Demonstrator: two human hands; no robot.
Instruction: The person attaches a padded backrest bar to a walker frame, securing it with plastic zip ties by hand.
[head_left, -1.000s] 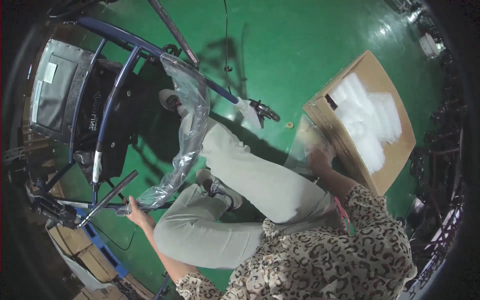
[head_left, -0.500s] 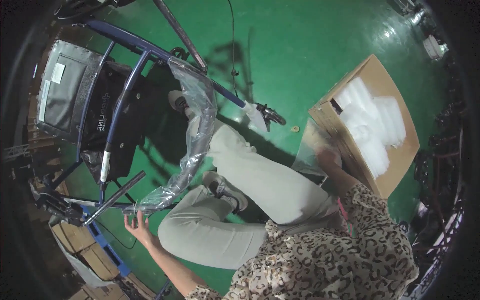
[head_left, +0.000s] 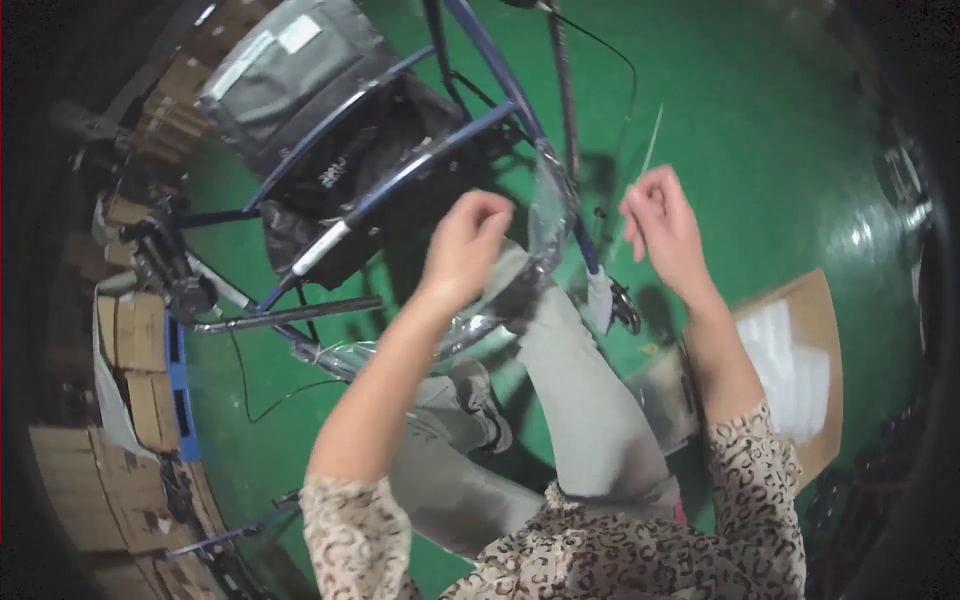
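My right hand (head_left: 665, 225) is raised over the green floor, fingers pinched on a thin whitish cable tie (head_left: 653, 140) that points up. My left hand (head_left: 468, 245) is closed in front of the blue tube frame (head_left: 410, 165); its fingertips are hidden, so what it holds, if anything, cannot be seen. Clear plastic wrap (head_left: 548, 210) covers a curved bar across my legs. Another thin tie (head_left: 318, 352) appears to sit around the wrap's lower left end. The frame carries a black fabric bag (head_left: 340, 170) with a grey panel (head_left: 300, 80).
A cardboard box (head_left: 822, 320) with white foam packing (head_left: 785, 360) stands at my right, beside a clear plastic bag (head_left: 662, 400). Black wheel parts (head_left: 625, 308) end the frame's right tube. Stacked cartons (head_left: 140, 330) and a blue pallet (head_left: 180, 390) stand at left.
My left hand has risen from the wrap's lower end to the middle. My right hand has come out from the clear bag beside the box with a cable tie. The view has shifted.
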